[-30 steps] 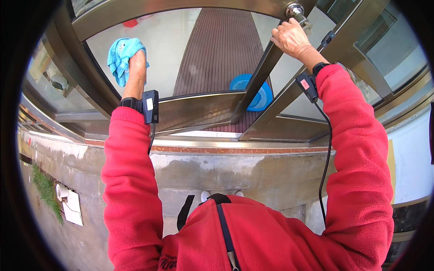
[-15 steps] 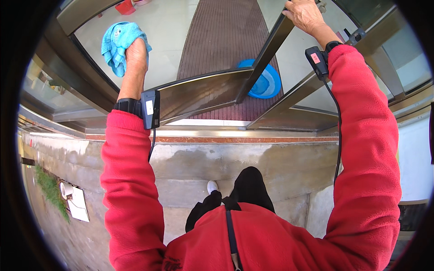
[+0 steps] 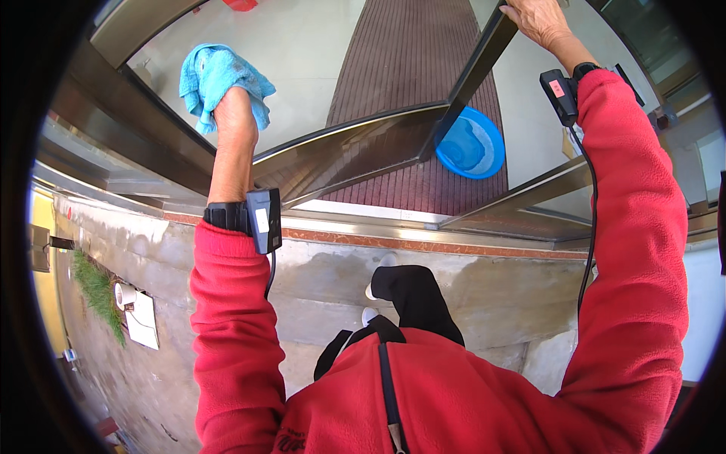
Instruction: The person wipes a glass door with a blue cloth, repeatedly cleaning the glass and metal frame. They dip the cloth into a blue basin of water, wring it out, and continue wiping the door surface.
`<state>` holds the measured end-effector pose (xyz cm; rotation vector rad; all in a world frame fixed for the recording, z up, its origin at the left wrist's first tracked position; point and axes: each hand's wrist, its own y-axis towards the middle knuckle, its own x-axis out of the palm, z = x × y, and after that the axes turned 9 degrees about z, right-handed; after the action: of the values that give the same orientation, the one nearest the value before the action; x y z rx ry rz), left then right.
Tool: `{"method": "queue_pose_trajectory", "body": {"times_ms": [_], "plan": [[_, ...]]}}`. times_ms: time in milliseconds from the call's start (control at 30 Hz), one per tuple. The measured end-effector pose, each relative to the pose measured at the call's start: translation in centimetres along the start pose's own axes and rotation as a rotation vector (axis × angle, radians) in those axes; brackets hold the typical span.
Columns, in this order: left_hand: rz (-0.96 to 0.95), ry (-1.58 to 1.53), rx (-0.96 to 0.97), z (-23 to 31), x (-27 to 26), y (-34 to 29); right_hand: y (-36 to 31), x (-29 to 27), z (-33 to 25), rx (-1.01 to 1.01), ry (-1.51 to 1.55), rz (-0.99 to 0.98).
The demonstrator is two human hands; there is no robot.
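Observation:
My left hand (image 3: 234,113) presses a crumpled light-blue cloth (image 3: 215,79) flat against the pane of a metal-framed glass door (image 3: 302,45). My right hand (image 3: 537,19) grips the dark metal edge of the door frame (image 3: 473,72) at the top right. Both arms are raised in red fleece sleeves, each wrist wearing a black strap with a small device and cable.
A blue plastic basin (image 3: 470,144) sits on the brown ribbed mat (image 3: 412,60) behind the glass. Below is a metal threshold (image 3: 423,227), then a concrete step (image 3: 454,287) where my feet stand. Grass and a white wall fitting (image 3: 140,318) lie at lower left.
My left hand and the cloth have slid up and to the right on the glass. My right hand stays on the frame edge as my view tilts down, showing my leg and foot.

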<state>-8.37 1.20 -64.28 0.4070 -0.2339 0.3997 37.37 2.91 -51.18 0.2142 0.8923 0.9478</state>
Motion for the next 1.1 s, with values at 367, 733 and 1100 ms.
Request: {"method": "queue_pose_trajectory", "body": {"times_ms": [367, 733, 1100], "plan": [[-0.099, 0.014, -0.062, 0.3, -0.2, 0.2, 6.0, 7.4, 1.8, -0.055, 0.053, 0.008], [0.035, -0.008, -0.248, 0.6, 1.8, 1.0, 4.2, 11.9, -10.5, 0.318, 0.703, 0.412], [-0.439, -0.684, -1.075, -8.6, 18.9, -2.2, -9.1, 14.3, -23.7, 1.813, 2.664, -0.126]]}}
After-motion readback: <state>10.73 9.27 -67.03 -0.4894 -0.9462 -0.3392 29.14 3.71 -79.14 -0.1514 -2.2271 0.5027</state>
